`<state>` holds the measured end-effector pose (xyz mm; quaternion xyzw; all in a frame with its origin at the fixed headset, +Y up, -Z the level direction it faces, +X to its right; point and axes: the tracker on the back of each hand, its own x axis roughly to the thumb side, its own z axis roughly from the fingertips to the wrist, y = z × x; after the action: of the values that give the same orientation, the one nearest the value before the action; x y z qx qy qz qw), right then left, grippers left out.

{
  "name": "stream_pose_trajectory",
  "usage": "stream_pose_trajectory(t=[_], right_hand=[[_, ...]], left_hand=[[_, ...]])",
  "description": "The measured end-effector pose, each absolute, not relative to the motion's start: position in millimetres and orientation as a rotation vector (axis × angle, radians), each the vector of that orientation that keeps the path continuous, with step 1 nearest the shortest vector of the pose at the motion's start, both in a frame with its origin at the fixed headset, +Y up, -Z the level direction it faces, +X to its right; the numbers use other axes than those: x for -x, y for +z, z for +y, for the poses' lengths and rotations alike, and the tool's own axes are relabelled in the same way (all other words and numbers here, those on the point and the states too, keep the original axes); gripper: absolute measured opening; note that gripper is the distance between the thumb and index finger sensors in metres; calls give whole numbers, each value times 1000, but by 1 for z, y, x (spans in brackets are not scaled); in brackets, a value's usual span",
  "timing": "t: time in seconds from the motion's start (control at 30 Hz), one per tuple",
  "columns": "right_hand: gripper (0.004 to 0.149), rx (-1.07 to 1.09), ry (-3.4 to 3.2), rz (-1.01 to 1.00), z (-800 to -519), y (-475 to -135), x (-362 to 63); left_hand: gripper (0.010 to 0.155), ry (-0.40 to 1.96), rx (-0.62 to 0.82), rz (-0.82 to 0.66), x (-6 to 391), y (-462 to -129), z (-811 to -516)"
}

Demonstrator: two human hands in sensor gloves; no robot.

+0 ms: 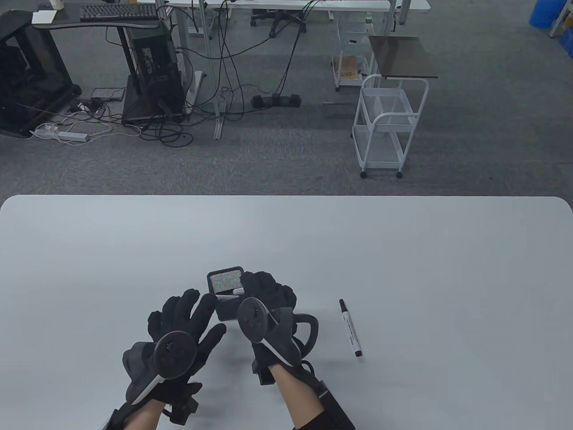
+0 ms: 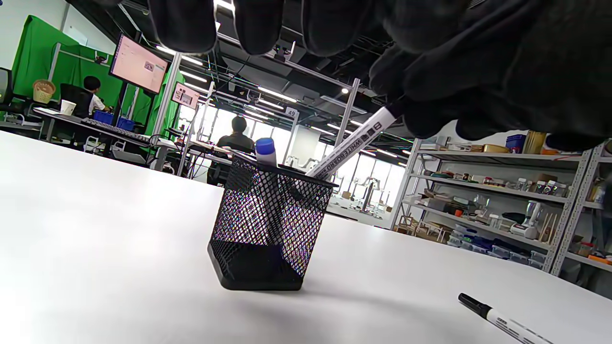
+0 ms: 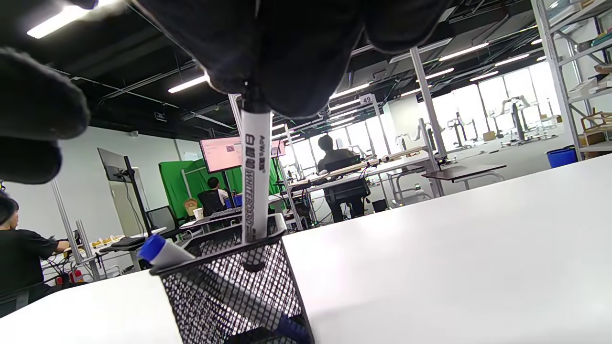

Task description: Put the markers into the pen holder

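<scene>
your right hand (image 1: 267,292) reaches forward with the fingers (image 3: 287,52) curled downward, its grip closed on the top end of a marker (image 3: 255,186). your left hand (image 1: 186,324) sits just beside it, on its left and a little nearer you, palm down, fingers (image 2: 258,24) spread and holding nothing. both forearms enter from the bottom edge, a tracker (image 1: 174,353) on the back of each hand.

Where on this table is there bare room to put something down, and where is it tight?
Bare: the table between its far edge and the pen holder, its left side, and right of the loose marker. Crowded: near centre, where the left hand and right hand, gripping a marker, flank the holder.
</scene>
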<state>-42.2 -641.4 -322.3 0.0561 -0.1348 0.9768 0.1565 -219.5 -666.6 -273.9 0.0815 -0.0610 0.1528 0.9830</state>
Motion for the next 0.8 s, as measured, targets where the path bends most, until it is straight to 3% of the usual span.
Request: stream_pose_trajectory(t=[0.8], right_hand=[[41,-151,2829,-271,-651,-333,51]], left_hand=[[66,308,-156,-120,219,-276,-668]])
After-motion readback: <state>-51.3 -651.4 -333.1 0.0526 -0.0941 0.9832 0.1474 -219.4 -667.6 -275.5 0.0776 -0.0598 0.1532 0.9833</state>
